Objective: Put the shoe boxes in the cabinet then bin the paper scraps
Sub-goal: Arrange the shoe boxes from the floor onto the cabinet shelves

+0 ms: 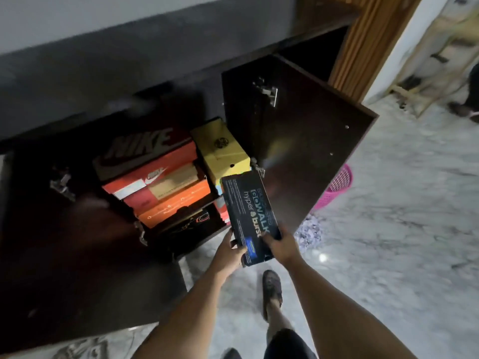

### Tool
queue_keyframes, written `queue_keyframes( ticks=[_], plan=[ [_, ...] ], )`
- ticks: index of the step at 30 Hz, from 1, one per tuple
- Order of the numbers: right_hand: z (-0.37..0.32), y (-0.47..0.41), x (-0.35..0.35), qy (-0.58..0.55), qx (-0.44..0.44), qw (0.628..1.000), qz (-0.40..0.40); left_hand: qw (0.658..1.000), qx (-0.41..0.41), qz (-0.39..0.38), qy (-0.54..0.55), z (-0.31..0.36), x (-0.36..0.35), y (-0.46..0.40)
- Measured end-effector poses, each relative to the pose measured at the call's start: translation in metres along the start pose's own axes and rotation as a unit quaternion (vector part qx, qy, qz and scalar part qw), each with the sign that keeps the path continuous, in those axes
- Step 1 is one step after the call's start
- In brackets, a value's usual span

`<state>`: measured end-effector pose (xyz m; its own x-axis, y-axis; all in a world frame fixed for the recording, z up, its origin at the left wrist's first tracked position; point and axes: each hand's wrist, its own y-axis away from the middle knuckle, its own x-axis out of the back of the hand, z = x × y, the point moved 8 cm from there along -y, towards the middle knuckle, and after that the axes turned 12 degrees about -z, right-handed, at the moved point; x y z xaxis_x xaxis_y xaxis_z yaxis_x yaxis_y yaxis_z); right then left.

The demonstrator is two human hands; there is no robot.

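At centre frame, both hands hold a dark shoe box point(250, 216) printed "GOWALK hyper burst": the left hand point(230, 251) grips its near left edge with fingers curled round it, and the right hand point(278, 244) grips its near right corner. The box is tilted, its far end pointing at the open cabinet point(181, 244) and lying just beside the yellow shoe box point(223, 149) on the right side of the shelf. Left of the yellow box sits a stack: a red Nike box point(145, 154) on top, further red and orange boxes point(171, 203) beneath. A dark item lies on the lower shelf; it is too dim to identify. The right cabinet door point(298, 141) stands wide open, upper right of centre, hinges showing; the left door point(64, 242) fills the lower left. On the marble floor point(388, 242) right of the open door lies a heap of paper scraps point(309, 233), partly hidden by the door, and near it a pink basket point(335, 187). A sandalled foot point(271, 288) stands at lower centre.
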<state>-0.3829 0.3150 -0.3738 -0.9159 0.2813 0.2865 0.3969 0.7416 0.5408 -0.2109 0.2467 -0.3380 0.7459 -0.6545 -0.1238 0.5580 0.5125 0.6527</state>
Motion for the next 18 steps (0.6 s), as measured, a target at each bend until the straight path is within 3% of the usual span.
queue_keyframes(
  ticks=[5,10,14,18],
  plan=[
    [-0.079,-0.091,0.019,0.051,0.002,0.999,0.015,0.998,-0.054,0.013,0.007,0.075,0.033,-0.064],
    [-0.108,-0.238,0.011,0.026,0.062,0.998,0.013,0.995,-0.032,0.08,0.043,0.128,0.087,-0.153],
    [-0.17,-0.274,-0.002,0.036,0.092,0.995,-0.005,0.987,-0.076,0.14,0.02,0.169,0.12,-0.206],
    [-0.214,-0.305,-0.01,0.065,0.068,0.996,0.006,0.982,-0.065,0.18,0.009,0.19,0.15,-0.244]
  ],
)
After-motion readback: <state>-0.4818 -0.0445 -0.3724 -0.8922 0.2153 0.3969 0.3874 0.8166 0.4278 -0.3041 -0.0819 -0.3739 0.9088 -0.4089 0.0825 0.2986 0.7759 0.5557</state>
